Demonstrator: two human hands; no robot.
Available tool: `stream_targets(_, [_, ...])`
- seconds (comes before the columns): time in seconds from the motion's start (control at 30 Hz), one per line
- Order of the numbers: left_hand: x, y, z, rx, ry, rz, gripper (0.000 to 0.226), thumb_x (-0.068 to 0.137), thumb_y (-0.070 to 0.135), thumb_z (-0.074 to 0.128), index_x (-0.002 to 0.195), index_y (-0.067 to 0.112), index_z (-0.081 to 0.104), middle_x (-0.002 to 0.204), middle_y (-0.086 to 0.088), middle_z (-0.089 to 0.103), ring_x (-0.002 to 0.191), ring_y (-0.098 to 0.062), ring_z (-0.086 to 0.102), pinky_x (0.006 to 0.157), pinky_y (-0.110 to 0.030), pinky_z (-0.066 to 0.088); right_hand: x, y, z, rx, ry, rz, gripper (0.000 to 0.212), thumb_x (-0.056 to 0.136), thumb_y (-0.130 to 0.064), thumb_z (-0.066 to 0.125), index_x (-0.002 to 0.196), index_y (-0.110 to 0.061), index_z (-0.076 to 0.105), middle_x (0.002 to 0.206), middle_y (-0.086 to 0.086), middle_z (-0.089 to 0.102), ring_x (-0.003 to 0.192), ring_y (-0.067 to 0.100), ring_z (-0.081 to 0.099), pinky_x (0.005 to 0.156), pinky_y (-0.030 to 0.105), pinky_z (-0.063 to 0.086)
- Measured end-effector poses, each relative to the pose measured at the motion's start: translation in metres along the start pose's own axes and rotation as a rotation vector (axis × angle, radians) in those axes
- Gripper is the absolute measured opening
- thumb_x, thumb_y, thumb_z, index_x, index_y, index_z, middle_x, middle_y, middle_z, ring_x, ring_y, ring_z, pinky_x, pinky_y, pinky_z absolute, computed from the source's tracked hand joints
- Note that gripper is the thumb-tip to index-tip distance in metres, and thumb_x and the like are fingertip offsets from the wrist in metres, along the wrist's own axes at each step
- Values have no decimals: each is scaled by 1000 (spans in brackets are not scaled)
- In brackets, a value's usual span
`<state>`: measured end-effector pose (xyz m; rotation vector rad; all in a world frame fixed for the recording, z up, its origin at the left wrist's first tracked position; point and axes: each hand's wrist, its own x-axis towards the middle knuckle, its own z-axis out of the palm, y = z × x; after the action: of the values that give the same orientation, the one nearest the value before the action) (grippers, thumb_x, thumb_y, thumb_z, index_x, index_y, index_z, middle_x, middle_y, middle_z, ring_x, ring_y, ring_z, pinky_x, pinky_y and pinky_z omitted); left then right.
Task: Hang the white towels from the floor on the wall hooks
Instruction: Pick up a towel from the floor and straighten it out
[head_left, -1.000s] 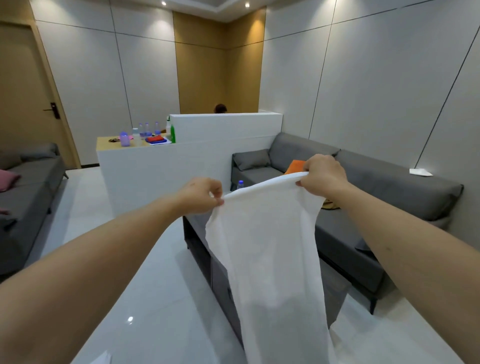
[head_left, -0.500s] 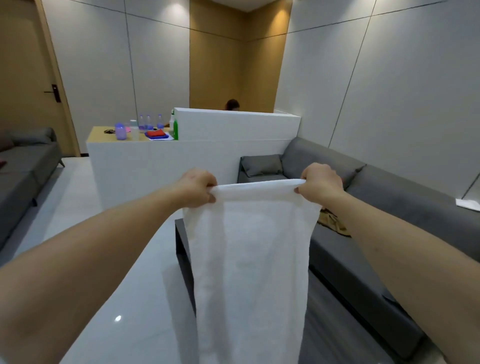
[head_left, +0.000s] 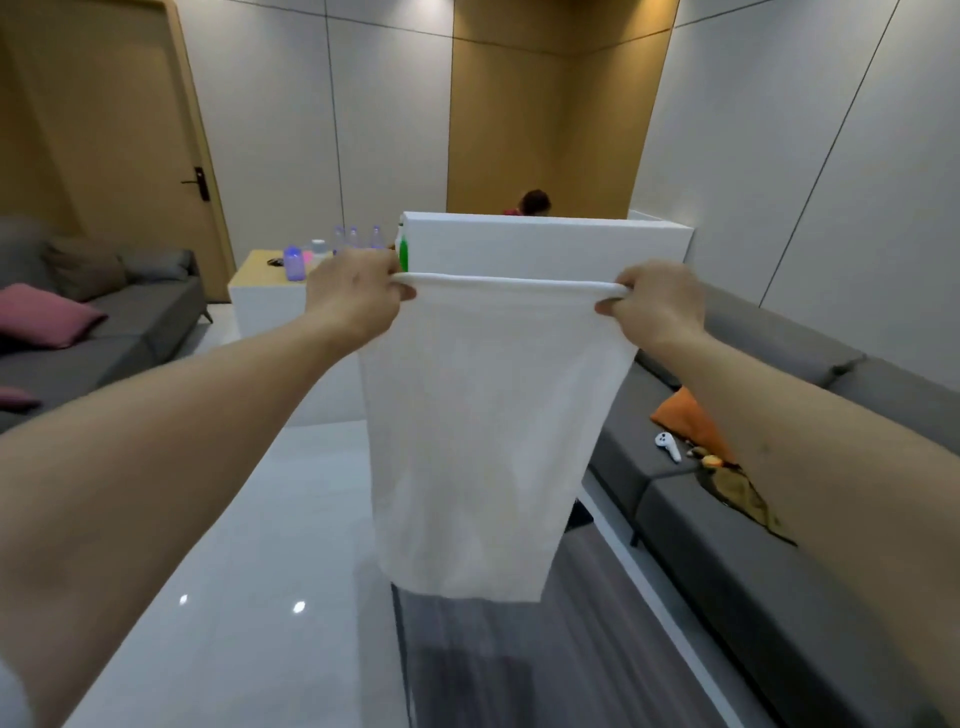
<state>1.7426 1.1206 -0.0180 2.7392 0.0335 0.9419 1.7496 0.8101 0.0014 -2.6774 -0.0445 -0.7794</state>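
Observation:
A white towel (head_left: 483, 431) hangs flat in front of me, stretched taut along its top edge. My left hand (head_left: 353, 293) pinches its upper left corner and my right hand (head_left: 657, 304) pinches its upper right corner, both arms held out at chest height. The towel's lower edge hangs free above a dark low table (head_left: 519, 665). No wall hooks are in view, and no other towels show on the floor.
A white partition counter (head_left: 545, 247) stands ahead, with bottles (head_left: 293, 262) on its wooden ledge and a person's head (head_left: 535, 201) behind it. Grey sofas run along the right (head_left: 779, 582) and left (head_left: 104, 332). A wooden door (head_left: 130, 130) is at the back left.
Both hands have risen and spread wider, pulling the towel's top edge straight, and its bottom edge has lifted into view. My view has swung left, showing the left sofa and door again.

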Motion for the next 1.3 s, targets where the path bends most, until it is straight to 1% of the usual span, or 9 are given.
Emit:
stream_targets(0.13, [-22,29,9,55,14,-33,19,88,40,63,96,24,68,92,-9,65,89,-31,57,67,-33,35,-4,40,4,26,-15,-67,17,87,-34,70,94,-18,73,87,1,64,78,18,52,65,27,37])
stream_targets(0.2, [-50,49,18,54,-5,-72,15,89,38,64,94,25,68,90,-6,64,84,-27,56,65,-32,37,-14,68,10,50,-53,-111,17,88,-35,69,92,-19,74,85,2,66,78,20,55,66,28,41])
stream_targets(0.3, [-109,74,41,51,-59,-173,7,89,32,65,88,26,68,85,-3,65,76,-20,53,62,-31,37,-42,109,26,47,-158,-167,19,88,-36,68,91,-18,75,83,7,68,82,28,59,67,32,45])
stream_targets(0.4, [-178,97,69,59,-125,-278,5,87,23,63,84,25,67,85,-3,64,76,-24,52,63,-30,36,-85,155,42,90,-295,-186,13,86,-29,70,93,-21,78,88,9,71,88,31,62,73,35,50])
stream_targets(0.6, [-299,137,110,126,-359,-294,11,91,20,59,86,26,67,72,6,57,67,-17,50,53,-27,30,-182,238,73,75,-516,-116,17,88,-22,65,99,-24,77,86,5,72,80,24,63,71,34,53])
stream_targets(0.73, [-372,161,120,142,-532,-287,12,92,23,56,92,24,68,80,2,62,71,-18,54,57,-28,36,-253,279,72,41,-633,-40,17,89,-18,63,98,-24,77,80,2,70,75,21,62,66,31,52])
stream_targets(0.97, [-486,179,110,89,-697,-333,14,90,26,56,95,25,69,87,1,63,76,-18,57,61,-27,42,-360,310,45,23,-718,44,13,89,-17,64,95,-20,75,77,1,67,70,18,62,69,38,58])
stream_targets(1.07, [-523,179,110,70,-725,-350,12,91,28,58,97,26,69,88,2,63,77,-17,57,65,-28,47,-397,318,40,-5,-754,46,11,88,-18,64,90,-20,75,72,-1,65,67,16,61,63,32,55])
stream_targets(1.3, [-572,160,132,79,-837,-412,11,89,30,59,95,28,68,90,3,62,80,-19,58,67,-29,46,-437,332,78,-13,-839,109,6,81,-30,74,80,-24,72,69,-6,65,64,12,61,60,33,57])
